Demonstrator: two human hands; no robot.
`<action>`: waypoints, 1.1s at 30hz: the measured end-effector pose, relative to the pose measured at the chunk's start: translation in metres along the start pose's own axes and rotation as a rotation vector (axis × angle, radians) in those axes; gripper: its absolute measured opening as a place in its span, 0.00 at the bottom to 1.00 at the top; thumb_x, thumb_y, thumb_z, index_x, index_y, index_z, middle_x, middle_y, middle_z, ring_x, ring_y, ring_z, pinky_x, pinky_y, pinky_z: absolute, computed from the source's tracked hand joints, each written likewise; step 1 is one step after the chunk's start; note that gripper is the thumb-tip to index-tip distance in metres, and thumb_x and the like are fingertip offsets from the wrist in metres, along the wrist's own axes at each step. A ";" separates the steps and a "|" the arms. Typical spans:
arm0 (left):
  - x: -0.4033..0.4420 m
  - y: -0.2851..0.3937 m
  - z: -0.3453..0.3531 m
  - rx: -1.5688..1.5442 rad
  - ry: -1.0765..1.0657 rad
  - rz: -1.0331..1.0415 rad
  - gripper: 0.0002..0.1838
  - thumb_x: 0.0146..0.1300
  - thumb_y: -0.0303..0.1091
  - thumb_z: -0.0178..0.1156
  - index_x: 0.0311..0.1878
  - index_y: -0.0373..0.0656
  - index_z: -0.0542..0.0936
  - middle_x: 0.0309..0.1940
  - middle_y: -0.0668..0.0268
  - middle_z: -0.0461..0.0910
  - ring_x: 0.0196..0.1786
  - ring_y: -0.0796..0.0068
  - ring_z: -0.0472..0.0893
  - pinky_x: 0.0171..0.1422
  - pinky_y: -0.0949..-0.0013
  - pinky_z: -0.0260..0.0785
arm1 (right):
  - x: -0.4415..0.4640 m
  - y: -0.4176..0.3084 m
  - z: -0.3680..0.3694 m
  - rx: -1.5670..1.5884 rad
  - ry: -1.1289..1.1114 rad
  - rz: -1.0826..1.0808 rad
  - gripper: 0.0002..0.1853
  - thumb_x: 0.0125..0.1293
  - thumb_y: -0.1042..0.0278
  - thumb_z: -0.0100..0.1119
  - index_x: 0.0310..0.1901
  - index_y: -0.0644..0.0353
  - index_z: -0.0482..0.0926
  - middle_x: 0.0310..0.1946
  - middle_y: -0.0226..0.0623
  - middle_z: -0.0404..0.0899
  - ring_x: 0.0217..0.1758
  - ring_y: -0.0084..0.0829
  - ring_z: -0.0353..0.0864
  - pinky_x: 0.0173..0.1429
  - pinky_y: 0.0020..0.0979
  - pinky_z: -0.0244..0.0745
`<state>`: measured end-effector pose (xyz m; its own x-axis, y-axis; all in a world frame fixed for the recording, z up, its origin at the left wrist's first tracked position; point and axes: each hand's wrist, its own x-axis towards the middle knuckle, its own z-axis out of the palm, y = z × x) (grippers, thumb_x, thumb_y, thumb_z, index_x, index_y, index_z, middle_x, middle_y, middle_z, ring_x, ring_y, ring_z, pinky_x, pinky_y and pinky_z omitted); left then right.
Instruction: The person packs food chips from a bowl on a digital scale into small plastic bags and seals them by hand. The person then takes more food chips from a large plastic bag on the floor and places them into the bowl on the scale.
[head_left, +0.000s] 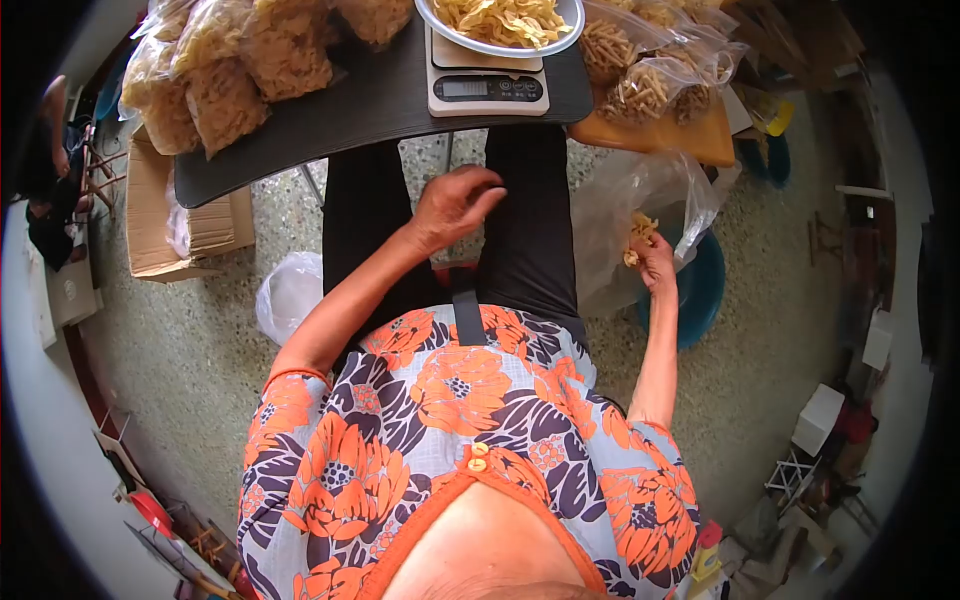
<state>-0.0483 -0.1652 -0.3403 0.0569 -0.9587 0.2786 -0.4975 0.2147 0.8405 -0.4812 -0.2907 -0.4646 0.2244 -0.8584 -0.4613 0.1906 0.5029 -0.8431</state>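
Observation:
My right hand (655, 263) closes round a small bunch of dried yellowish flakes (640, 236). It is at the mouth of a large clear plastic bag (610, 205), whose lower part lies in or against a blue tub (705, 295). Over my lap, my left hand (458, 207) has its fingers curled in, with nothing visible in them. Beyond it, a white bowl (498, 48) of similar flakes rests on a kitchen scale (488, 92). The scale stands at the edge of a black table (380, 95).
Filled clear bags of flakes (225, 95) crowd the table's left side. To the right, bags of stick-shaped pieces (640, 90) lie on an orange-brown stool (665, 135). A cardboard box (165, 220) and a white plastic bag (290, 295) are on the left floor. Another person (55, 180) is at far left.

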 end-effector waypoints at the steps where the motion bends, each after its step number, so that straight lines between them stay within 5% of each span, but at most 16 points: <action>1: -0.003 -0.012 -0.004 0.046 -0.058 -0.077 0.12 0.68 0.36 0.68 0.47 0.37 0.86 0.39 0.54 0.87 0.37 0.60 0.88 0.43 0.61 0.79 | 0.000 -0.001 -0.001 -0.072 -0.019 0.015 0.19 0.68 0.79 0.68 0.59 0.65 0.79 0.50 0.37 0.86 0.47 0.31 0.89 0.48 0.35 0.87; 4: -0.011 -0.051 -0.002 0.167 -0.236 -0.300 0.12 0.70 0.34 0.66 0.50 0.36 0.85 0.39 0.55 0.87 0.39 0.61 0.87 0.46 0.59 0.78 | -0.009 -0.016 0.004 -0.008 -0.020 0.021 0.20 0.68 0.79 0.69 0.61 0.66 0.78 0.51 0.38 0.86 0.48 0.32 0.89 0.48 0.35 0.87; 8: -0.001 -0.065 -0.001 0.212 -0.278 -0.188 0.11 0.68 0.35 0.66 0.48 0.38 0.86 0.42 0.53 0.88 0.45 0.53 0.87 0.51 0.57 0.78 | -0.042 -0.046 0.022 0.050 -0.035 0.029 0.21 0.68 0.79 0.69 0.61 0.66 0.78 0.51 0.40 0.86 0.47 0.34 0.89 0.47 0.35 0.88; 18: -0.008 -0.069 0.001 0.263 -0.444 -0.249 0.13 0.66 0.36 0.67 0.50 0.39 0.86 0.45 0.52 0.88 0.50 0.51 0.87 0.56 0.56 0.78 | -0.074 -0.088 0.016 -0.185 0.106 -0.074 0.20 0.67 0.78 0.71 0.60 0.65 0.81 0.48 0.41 0.87 0.43 0.31 0.89 0.41 0.30 0.87; 21: -0.010 -0.088 0.001 0.251 -0.444 -0.205 0.16 0.68 0.38 0.67 0.53 0.37 0.85 0.48 0.50 0.88 0.52 0.53 0.87 0.58 0.56 0.77 | -0.074 -0.093 0.015 -0.103 -0.018 -0.047 0.25 0.70 0.79 0.65 0.67 0.68 0.74 0.54 0.47 0.83 0.50 0.37 0.88 0.45 0.36 0.86; 22: -0.006 -0.074 -0.002 0.225 -0.483 -0.366 0.17 0.69 0.38 0.66 0.54 0.36 0.85 0.48 0.50 0.88 0.53 0.54 0.87 0.58 0.57 0.77 | -0.075 -0.095 0.018 -0.066 -0.033 -0.043 0.24 0.70 0.78 0.65 0.67 0.69 0.74 0.52 0.46 0.84 0.49 0.37 0.88 0.43 0.35 0.85; 30: 0.000 -0.070 -0.002 0.285 -0.458 -0.309 0.17 0.67 0.38 0.68 0.53 0.37 0.85 0.43 0.50 0.88 0.47 0.56 0.88 0.52 0.58 0.78 | -0.078 -0.165 0.074 0.097 -0.182 -0.068 0.18 0.69 0.79 0.67 0.60 0.65 0.81 0.48 0.46 0.86 0.46 0.41 0.90 0.36 0.32 0.88; 33: -0.003 -0.073 0.002 0.222 -0.404 -0.204 0.17 0.63 0.38 0.69 0.50 0.38 0.86 0.41 0.48 0.88 0.47 0.46 0.87 0.54 0.54 0.78 | -0.078 -0.205 0.132 -0.011 -0.393 -0.227 0.17 0.69 0.78 0.67 0.59 0.64 0.82 0.48 0.48 0.87 0.45 0.40 0.91 0.35 0.32 0.88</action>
<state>-0.0137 -0.1778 -0.4031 -0.1456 -0.9821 -0.1199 -0.6859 0.0128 0.7276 -0.4118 -0.3131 -0.2190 0.5240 -0.8423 -0.1263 0.2670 0.3033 -0.9147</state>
